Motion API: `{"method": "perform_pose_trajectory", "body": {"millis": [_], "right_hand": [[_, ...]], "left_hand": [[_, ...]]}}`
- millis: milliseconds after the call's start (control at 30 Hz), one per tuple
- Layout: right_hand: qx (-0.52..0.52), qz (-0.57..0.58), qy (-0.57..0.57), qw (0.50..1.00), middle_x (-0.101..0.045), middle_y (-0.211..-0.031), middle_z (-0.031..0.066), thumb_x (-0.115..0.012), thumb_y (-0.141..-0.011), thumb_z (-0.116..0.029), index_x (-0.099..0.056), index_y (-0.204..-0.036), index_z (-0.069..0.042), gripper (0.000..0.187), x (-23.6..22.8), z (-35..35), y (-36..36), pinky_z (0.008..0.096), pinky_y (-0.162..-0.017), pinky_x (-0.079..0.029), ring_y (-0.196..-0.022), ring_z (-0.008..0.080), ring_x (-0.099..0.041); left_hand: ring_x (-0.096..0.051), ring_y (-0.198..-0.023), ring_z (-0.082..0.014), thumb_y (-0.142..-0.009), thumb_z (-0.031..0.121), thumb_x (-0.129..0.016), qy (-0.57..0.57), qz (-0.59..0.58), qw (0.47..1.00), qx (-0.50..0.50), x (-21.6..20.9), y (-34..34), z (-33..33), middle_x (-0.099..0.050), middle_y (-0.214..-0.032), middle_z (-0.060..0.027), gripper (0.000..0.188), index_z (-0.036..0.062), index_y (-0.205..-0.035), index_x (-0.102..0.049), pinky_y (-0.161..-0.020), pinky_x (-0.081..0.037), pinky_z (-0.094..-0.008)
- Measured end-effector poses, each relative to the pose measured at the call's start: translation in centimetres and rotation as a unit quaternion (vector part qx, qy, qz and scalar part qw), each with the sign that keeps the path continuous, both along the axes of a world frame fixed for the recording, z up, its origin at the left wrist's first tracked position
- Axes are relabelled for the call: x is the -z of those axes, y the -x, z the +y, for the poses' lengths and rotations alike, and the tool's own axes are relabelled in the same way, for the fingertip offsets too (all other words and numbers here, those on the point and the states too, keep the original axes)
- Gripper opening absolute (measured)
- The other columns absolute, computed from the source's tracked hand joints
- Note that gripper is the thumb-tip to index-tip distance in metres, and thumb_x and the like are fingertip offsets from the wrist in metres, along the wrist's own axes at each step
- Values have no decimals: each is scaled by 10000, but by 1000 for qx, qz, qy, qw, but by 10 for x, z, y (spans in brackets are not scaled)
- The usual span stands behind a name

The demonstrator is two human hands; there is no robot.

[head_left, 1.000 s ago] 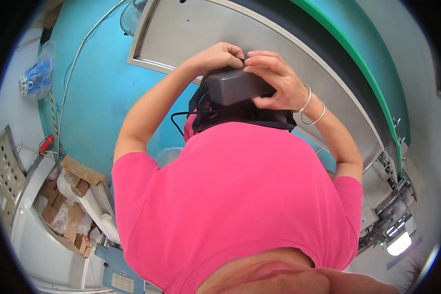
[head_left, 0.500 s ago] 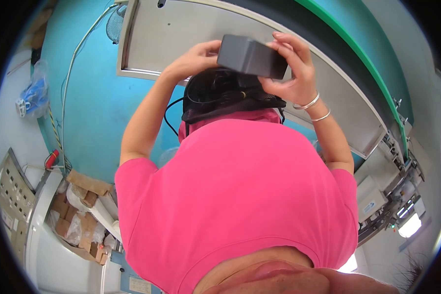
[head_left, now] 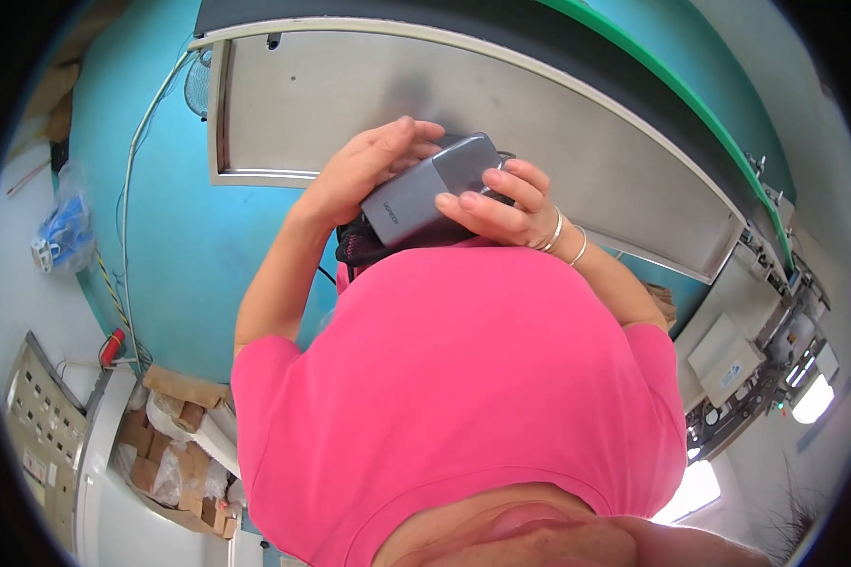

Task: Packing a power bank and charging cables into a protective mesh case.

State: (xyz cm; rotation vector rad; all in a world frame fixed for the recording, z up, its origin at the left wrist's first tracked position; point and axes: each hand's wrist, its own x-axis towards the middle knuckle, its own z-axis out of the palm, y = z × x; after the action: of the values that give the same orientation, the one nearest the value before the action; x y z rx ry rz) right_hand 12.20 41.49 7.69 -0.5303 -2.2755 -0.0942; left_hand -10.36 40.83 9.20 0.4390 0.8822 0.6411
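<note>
A blocky dark-grey power bank with rounded edges is held in front of my chest, tilted with its right end higher. My left hand rests against its far left side, fingers curled over the edge and partly hidden behind it. On the right end, my right hand grips it with fingers across the near face; two silver bangles circle that wrist. Just below the power bank, at my waist, a black mesh bag shows only in part. A black cable runs down beside the bag.
Ahead lies a metal-topped work table with a raised pale rim, backed by a dark belt and a green rail. Cardboard scraps and plastic fill a box at lower left. Machinery stands at right; a blue item in a plastic bag hangs left.
The power bank has come down and nearer to my body, turning so its long broad face shows. Both hands moved with it, and it now covers most of the black bag.
</note>
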Motion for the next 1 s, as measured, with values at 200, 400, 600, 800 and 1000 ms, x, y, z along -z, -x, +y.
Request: {"method": "perform_pose_trajectory", "body": {"millis": [200,400,600,800,1000], "right_hand": [[32,-12,25,999,-485,-1241,-111,-708,-793,-238,-636,-1065,-328,295,2,-15,-7,332,-1024,-379,-1184,145,-456],[7,7,91,996,-510,-1264,-28,-644,-831,-188,-524,-1148,-262,347,7,-21,-23,399,-1024,-377,-1182,215,-478],[104,107,163,975,-509,-1296,78,-823,-683,-209,-481,-1158,-186,586,18,-25,-16,456,-951,-418,-1209,303,-478],[106,121,176,971,-512,-1298,83,-816,-698,-223,-479,-1145,-178,562,16,-24,-17,461,-938,-425,-1208,300,-483],[90,119,191,970,-498,-1313,92,-818,-693,-216,-477,-1143,-171,566,16,-24,-16,466,-937,-425,-1206,306,-483]], "left_hand": [[-558,-1047,-152,-991,367,-505,-76,92,993,23,-7,-11,-9,-604,-1141,-90,438,21,-1258,-540,-888,-460,-283],[-538,-1086,-143,-1001,315,-499,-112,120,986,-2,-13,-22,-22,-603,-1159,-92,400,10,-1257,-535,-946,-416,-276],[-534,-1089,-142,-1008,281,-490,-136,136,981,-40,-12,-26,-33,-603,-1152,-83,380,-3,-1258,-526,-945,-413,-270],[-533,-1065,-127,-1017,254,-472,-116,114,985,-54,-8,-25,-32,-592,-1145,-61,345,-4,-1240,-529,-930,-420,-258],[-528,-1062,-121,-1018,249,-470,-108,109,987,-57,-8,-25,-35,-583,-1152,-51,339,-3,-1239,-525,-927,-421,-254]]}}
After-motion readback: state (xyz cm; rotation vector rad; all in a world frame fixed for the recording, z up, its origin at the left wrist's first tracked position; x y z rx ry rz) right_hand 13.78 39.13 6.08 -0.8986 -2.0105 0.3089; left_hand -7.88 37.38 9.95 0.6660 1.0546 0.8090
